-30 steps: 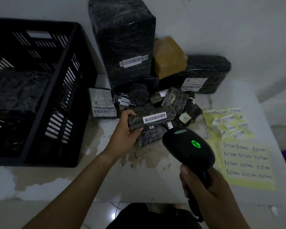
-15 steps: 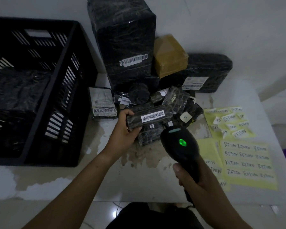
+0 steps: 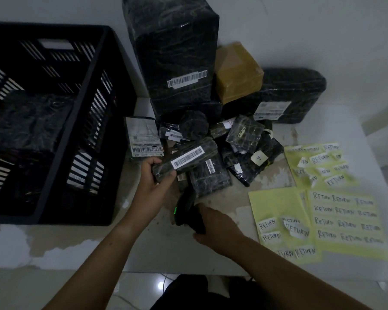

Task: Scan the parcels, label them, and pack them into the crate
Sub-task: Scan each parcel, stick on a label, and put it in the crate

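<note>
as seen from above, black crate [image 3: 119,164] at left on table [image 3: 166,249], wrapped parcel [image 3: 27,121] inside. just beside, pile of parcels [image 3: 244,157]; yellow label sheets [image 3: 345,220] at right. left hand [image 3: 152,182] curled round long barcode parcel [image 3: 186,158] at pile's front edge; right hand [image 3: 215,227] wrapped round scanner [image 3: 186,211], low near table.

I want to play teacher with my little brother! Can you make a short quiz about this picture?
1. True or false: the left hand holds a long black parcel with a barcode.
2. Which word is on the stickers on the yellow sheets? A) FRAGILE B) RETURN C) URGENT
3. Fill in: the right hand grips a black ____ with a green light.
Key: 1 true; 2 B; 3 scanner.
</note>
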`<state>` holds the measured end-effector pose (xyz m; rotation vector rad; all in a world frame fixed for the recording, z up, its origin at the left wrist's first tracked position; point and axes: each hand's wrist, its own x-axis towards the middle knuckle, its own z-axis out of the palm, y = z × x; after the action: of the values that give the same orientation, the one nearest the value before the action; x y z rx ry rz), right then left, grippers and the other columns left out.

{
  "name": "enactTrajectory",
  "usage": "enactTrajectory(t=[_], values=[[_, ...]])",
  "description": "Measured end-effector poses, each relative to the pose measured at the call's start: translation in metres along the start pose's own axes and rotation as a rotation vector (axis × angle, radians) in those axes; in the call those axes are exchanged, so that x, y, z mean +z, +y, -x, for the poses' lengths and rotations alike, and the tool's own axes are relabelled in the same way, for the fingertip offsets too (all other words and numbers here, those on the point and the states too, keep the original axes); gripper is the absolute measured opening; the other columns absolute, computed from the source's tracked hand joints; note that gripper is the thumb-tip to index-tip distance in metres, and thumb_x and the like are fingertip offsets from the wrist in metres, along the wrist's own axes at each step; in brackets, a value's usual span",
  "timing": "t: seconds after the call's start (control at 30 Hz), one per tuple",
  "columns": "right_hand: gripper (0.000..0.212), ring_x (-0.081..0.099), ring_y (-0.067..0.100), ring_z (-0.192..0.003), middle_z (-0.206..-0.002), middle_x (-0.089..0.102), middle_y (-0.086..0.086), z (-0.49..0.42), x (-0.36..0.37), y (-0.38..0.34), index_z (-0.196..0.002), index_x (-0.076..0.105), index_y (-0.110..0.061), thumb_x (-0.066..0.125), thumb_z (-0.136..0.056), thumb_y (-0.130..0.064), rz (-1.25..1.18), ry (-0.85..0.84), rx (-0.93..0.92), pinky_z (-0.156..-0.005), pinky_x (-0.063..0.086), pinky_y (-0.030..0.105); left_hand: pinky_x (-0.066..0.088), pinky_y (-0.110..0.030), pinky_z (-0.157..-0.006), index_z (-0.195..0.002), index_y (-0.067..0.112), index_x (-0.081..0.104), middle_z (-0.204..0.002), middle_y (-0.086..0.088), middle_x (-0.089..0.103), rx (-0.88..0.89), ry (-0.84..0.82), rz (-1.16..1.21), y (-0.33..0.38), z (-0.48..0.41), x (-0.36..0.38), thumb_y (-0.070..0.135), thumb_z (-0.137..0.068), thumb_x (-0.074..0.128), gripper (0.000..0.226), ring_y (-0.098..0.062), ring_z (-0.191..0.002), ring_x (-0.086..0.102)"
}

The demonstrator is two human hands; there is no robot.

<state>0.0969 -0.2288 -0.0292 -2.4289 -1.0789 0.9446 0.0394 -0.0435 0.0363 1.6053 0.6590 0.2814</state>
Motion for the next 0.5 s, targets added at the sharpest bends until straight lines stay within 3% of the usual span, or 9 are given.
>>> enactTrajectory(t=[0.1, 0.23, 0.4, 0.5], values=[[0.066, 0.058, 0.029, -0.108, -0.126, 0.059, 0.008, -0.022, 0.010, -0.011, -0.139, 0.039, -0.016, 0.070, -0.084, -0.035, 0.117, -0.036, -0.055, -0.079, 0.044, 0.034, 0.053, -0.023, -0.078, -0.119, 0.019, 0.045, -0.114, 0.009, 0.057, -0.036, 0.061, 0.061, -0.002, 0.002, -0.010, 0.015, -0.104, 0.052, 0.017, -0.005, -0.098, 0.059], [0.074, 0.055, 0.033, -0.115, -0.133, 0.055, 0.012, -0.048, 0.020, -0.024, -0.148, 0.030, -0.017, 0.068, -0.087, -0.035, 0.167, -0.046, -0.079, -0.088, 0.043, 0.037, 0.050, -0.033, -0.086, -0.112, 0.030, 0.048, -0.126, -0.003, 0.059, -0.068, 0.088, 0.078, -0.010, 0.005, -0.025, 0.022, -0.107, 0.049, 0.010, -0.018, -0.111, 0.061], [0.075, 0.050, 0.035, -0.122, -0.142, 0.047, 0.014, -0.072, 0.032, -0.033, -0.148, 0.029, -0.014, 0.067, -0.088, -0.037, 0.224, -0.018, -0.077, -0.096, 0.041, 0.040, 0.050, -0.031, -0.084, -0.109, 0.037, 0.048, -0.126, 0.002, 0.059, -0.074, 0.117, 0.024, -0.017, 0.011, -0.036, 0.025, -0.106, 0.050, 0.012, -0.018, -0.112, 0.063], [0.074, 0.049, 0.034, -0.122, -0.143, 0.045, 0.012, -0.074, 0.040, -0.030, -0.146, 0.031, -0.015, 0.069, -0.086, -0.038, 0.212, -0.016, -0.084, -0.095, 0.041, 0.041, 0.049, -0.026, -0.081, -0.108, 0.041, 0.047, -0.128, 0.002, 0.058, -0.083, 0.118, -0.005, -0.023, 0.015, -0.038, 0.040, -0.094, 0.051, 0.015, -0.015, -0.112, 0.062]])
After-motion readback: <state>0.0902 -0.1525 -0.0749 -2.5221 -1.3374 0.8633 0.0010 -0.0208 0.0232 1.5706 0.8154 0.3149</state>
